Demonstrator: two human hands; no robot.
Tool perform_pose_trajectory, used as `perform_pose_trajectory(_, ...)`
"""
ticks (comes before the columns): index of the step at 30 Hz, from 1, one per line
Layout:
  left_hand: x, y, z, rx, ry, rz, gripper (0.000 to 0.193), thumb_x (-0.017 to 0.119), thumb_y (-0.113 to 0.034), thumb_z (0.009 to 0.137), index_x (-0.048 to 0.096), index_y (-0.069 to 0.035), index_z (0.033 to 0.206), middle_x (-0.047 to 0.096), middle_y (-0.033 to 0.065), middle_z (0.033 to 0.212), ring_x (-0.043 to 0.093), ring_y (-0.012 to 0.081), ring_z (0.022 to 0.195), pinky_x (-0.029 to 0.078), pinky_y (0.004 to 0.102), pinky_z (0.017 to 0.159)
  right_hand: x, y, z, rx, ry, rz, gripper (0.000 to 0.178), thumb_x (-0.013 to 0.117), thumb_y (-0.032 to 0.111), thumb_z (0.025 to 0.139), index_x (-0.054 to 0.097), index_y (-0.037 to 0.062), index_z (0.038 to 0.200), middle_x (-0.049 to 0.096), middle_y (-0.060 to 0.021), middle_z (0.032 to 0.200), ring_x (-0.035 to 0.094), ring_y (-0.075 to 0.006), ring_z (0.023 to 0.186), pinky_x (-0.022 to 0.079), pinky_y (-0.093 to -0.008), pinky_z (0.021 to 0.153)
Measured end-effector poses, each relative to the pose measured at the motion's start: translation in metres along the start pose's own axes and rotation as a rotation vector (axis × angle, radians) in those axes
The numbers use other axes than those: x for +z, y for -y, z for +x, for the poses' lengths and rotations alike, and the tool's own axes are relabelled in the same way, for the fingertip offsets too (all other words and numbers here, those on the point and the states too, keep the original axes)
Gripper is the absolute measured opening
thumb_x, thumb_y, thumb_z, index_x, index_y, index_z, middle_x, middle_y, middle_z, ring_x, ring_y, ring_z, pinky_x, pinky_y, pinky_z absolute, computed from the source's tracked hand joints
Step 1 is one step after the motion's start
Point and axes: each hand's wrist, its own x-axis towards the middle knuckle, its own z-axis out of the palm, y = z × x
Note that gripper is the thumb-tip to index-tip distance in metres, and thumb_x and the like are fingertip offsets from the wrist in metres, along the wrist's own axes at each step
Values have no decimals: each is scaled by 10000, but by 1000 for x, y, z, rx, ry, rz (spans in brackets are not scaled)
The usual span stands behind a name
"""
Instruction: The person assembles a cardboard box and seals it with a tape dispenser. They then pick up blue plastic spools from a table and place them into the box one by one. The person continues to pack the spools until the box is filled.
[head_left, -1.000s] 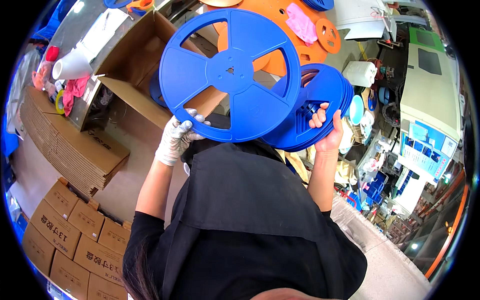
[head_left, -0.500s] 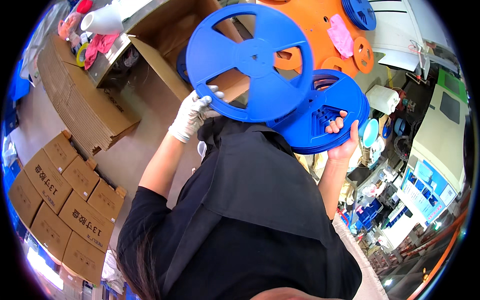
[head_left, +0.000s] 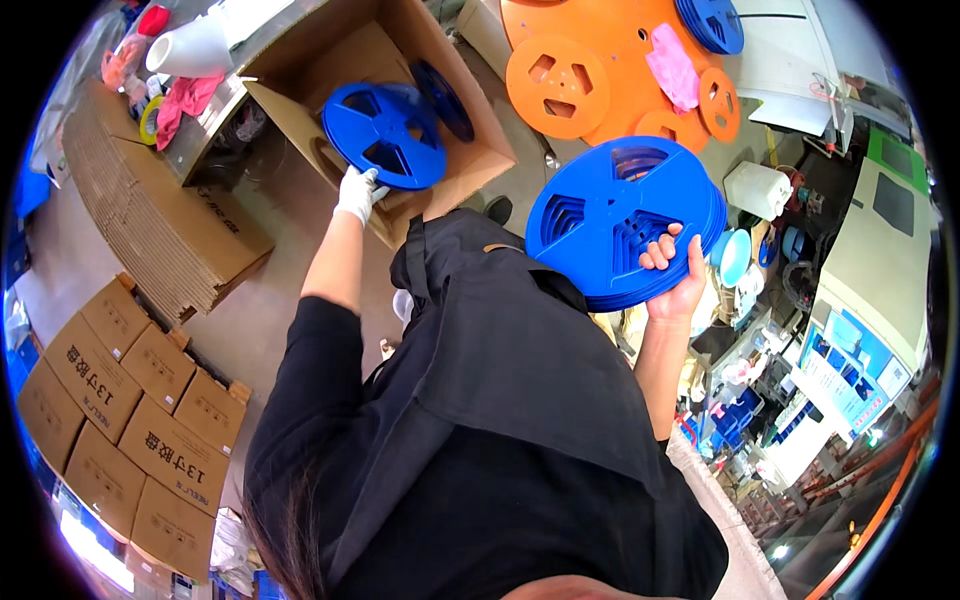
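With a white glove on, my left hand [head_left: 357, 194] grips the near rim of a blue plastic reel disc [head_left: 385, 136], which is tilted inside the mouth of an open cardboard box [head_left: 476, 165]. Another blue disc [head_left: 442, 100] leans against the box's inner wall. On the right, a stack of blue reel discs [head_left: 572, 202] rests against my bare right hand [head_left: 676, 270], whose fingers reach through a cut-out of the top disc and thumb lies along the rim. The discs have several wedge-shaped openings around a solid hub.
Beyond the stack stands an orange round table [head_left: 625, 45] bearing orange discs [head_left: 556, 88], a pink cloth [head_left: 672, 68] and blue discs [head_left: 712, 25]. Flattened cartons [head_left: 165, 190] lean at left. Closed cardboard boxes [head_left: 130, 400] are piled at lower left. A white jerrycan [head_left: 757, 190] stands right.
My left hand has carried one blue disc away from the stack, up and left into the open box. The right hand stays at the stack, which has barely shifted.
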Motion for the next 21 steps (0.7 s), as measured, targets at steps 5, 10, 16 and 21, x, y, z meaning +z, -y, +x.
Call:
perform_pose_trajectory(5, 10, 14, -6, -198, -295, 477, 699, 664, -235, 862, 304, -128, 1452, 353, 194, 1469, 414, 333, 1310, 396, 442, 1036, -5, -1, -7, -17, 49, 33, 346, 491, 363, 985, 550, 38, 1087, 452, -13, 689, 420, -126, 591, 382, -288, 591)
perform_pose_trajectory(10, 2, 41, -3, 275, 89, 577, 707, 610, -239, 907, 258, -15, 1478, 385, 202, 1466, 395, 277, 1338, 322, 343, 1087, -1, 6, -13, -56, 311, 187, 462, 555, 482, 930, 540, 49, 1092, 400, 34, 618, 391, -85, 512, 337, -250, 532)
perform_pose_trajectory(16, 92, -54, -109, 1452, 196, 982, 672, 670, -120, 817, 380, -42, 1418, 388, 209, 1440, 355, 412, 1333, 299, 447, 1109, -3, 19, -20, -151, 461, 363, 419, 662, 410, 889, 450, 63, 992, 386, 60, 526, 397, -47, 417, 312, -213, 440)
perform_pose_trajectory(21, 138, -107, -189, 1982, 561, 1074, 602, 675, -115, 639, 600, -231, 1224, 529, 95, 1333, 434, 346, 1281, 324, 508, 1080, 10, 23, -12, -140, 602, 479, 398, 662, 391, 895, 441, 67, 967, 400, 67, 506, 421, -35, 395, 325, -200, 423)
